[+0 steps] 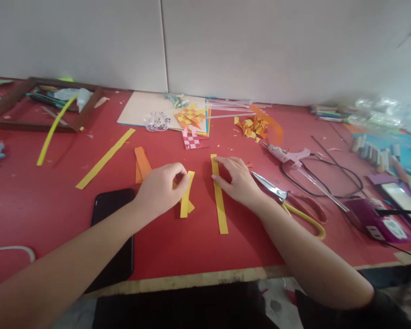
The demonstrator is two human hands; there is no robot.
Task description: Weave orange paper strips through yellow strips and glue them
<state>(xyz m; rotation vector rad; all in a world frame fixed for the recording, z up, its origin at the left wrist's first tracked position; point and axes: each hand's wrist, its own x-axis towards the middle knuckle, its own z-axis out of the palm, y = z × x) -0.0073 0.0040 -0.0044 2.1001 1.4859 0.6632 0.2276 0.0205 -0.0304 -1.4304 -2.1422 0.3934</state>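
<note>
My left hand (164,185) is closed in a pinch at the upper part of a short yellow paper strip (185,201). Another yellow piece (192,208) shows partly behind that strip; the fingers hide how the two meet. To the right, my right hand (238,179) has its thumb and forefinger on the upper part of a longer yellow paper strip (221,210), which slants down toward the table's front edge. Folded orange paper strips (142,165) lie just beyond my left wrist. Farther left lies a long yellow strip (106,158).
Scissors (277,194) and a pink glue gun (289,156) with its cord lie right of my right hand. A black phone (111,242) lies under my left forearm. Behind are a pink woven paper fish (191,139), yellow-orange weaving (191,117), paper scraps (255,127) and a wooden frame (12,98).
</note>
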